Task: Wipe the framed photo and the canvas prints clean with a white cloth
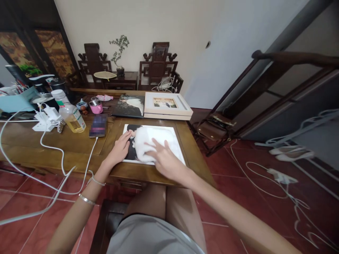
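Phone (pixel 98 126) on wooden table (pixel 196 155). Left hand (pixel 122 145) flat, fingers extended, on left part of photo panel (pixel 131 153); panel lies near table's front edge. White cloth (pixel 143 141) on panel. Right hand (pixel 166 159) over cloth, fingers spread.

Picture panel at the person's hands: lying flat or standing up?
Lying flat: the picture panel faces up on the wooden table, with the left hand at its dark side.
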Available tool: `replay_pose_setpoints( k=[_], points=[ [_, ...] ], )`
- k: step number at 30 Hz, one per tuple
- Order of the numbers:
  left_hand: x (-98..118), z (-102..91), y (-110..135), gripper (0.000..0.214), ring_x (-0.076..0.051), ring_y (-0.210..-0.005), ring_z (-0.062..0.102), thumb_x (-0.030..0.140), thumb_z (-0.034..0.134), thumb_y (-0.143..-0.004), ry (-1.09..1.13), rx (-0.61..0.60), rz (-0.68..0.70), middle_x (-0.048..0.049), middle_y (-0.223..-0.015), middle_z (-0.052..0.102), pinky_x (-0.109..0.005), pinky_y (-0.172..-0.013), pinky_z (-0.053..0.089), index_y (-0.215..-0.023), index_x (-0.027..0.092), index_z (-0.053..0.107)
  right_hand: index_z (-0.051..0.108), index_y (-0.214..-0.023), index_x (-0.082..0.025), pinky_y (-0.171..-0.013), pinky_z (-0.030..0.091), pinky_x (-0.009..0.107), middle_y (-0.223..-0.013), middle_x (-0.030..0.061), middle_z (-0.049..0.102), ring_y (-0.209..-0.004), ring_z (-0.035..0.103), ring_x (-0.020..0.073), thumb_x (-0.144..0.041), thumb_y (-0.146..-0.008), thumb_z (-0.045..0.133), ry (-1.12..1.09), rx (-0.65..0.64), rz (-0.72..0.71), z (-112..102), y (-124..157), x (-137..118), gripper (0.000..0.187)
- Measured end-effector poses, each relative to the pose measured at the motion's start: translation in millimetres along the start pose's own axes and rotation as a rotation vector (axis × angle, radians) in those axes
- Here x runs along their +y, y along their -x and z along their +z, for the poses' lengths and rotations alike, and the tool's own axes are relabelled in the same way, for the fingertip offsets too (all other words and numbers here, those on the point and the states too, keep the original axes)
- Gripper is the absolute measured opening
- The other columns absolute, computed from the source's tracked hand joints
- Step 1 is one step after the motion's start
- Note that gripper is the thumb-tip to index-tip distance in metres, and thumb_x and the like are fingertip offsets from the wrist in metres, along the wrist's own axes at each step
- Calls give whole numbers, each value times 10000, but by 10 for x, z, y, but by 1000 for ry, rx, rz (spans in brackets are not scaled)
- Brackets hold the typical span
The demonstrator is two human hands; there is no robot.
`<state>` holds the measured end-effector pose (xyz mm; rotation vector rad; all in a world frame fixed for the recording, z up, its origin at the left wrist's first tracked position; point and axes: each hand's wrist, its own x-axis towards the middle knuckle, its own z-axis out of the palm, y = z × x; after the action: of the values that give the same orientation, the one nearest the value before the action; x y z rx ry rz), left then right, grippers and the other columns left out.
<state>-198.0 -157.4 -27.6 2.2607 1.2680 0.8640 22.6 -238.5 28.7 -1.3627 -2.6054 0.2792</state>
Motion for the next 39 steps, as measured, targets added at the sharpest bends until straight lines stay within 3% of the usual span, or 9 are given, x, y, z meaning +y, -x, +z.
replay_pose_setpoints(
  k=[4, 7, 14, 17, 22, 25, 28, 34, 39],
  points=[
    [32, -10, 0, 465, -203, -1391, 317, 250, 310, -939, -7, -21, 0, -93, -1489, 380, -442, -1155, 252, -1385, 183, 422, 659, -1106, -184, -1079, 119, 694, -1504, 54, 354, -1428, 97, 337, 42, -609, 379, -65, -44, -90, 18, 477, -315, 614],
    [50, -15, 1, 469, -195, -1393, 312, 239, 302, -936, -12, -30, -3, -97, -1493, 371, -433, -1156, 252, -1386, 173, 419, 668, -1088, -198, -1101, 115, 664, -1492, 31, 376, -1431, 111, 304, 51, -597, 370, -74, -60, -103, 2, 490, -245, 626],
    [9, 7, 6, 462, -205, -1401, 296, 258, 317, -937, 26, -29, -12, -96, -1499, 362, -456, -1158, 228, -1377, 182, 435, 583, -1246, -149, -1026, 219, 702, -1369, 154, 514, -1388, 241, 355, 12, -706, 403, 45, 62, 212, -61, -282, 493, 592],
    [35, -3, 3, 452, -207, -1389, 323, 280, 329, -938, 43, -2, -5, -94, -1477, 401, -441, -1158, 233, -1360, 185, 459, 580, -1251, -169, -977, 232, 746, -1394, 143, 492, -1368, 249, 394, -14, -740, 421, 98, 95, 298, -56, -549, 525, 557],
    [172, -80, 1, 451, -191, -1313, 441, 359, 328, -956, 155, 202, -50, -98, -1402, 500, -367, -1140, 292, -1312, 152, 512, 589, -1251, -222, -1017, 164, 743, -1504, 69, 352, -1402, 161, 389, 23, -717, 445, 82, -18, -13, 22, -537, 48, 605],
    [225, -113, 0, 470, -191, -1273, 486, 379, 292, -969, 213, 312, -95, -107, -1364, 538, -363, -1112, 339, -1287, 129, 532, 619, -1209, -235, -1047, 116, 729, -1513, 40, 335, -1418, 111, 374, 39, -678, 449, 30, -125, -191, 33, -280, -200, 621],
    [237, -105, 1, 474, -194, -1261, 500, 376, 286, -972, 178, 293, -74, -121, -1338, 561, -364, -1106, 349, -1247, 114, 569, 648, -1151, -215, -1091, 101, 681, -1510, 17, 339, -1428, 83, 331, 45, -626, 418, -33, -135, -279, -5, 80, -251, 630],
    [232, -53, 15, 416, -211, -1330, 426, 313, 365, -946, 13, 114, 29, -109, -1405, 494, -419, -1140, 303, -1270, 139, 560, 667, -1119, -227, -1095, 177, 654, -1468, 42, 410, -1420, 162, 299, 56, -553, 372, -64, -37, -24, -78, 540, 159, 698],
    [210, -42, 13, 404, -219, -1324, 434, 283, 394, -930, 2, 59, 58, -115, -1389, 508, -424, -1137, 318, -1257, 132, 576, 604, -1234, -158, -1038, 237, 685, -1391, 129, 500, -1406, 194, 348, 36, -665, 380, 4, 29, 199, -103, 186, 587, 641]
  ],
)
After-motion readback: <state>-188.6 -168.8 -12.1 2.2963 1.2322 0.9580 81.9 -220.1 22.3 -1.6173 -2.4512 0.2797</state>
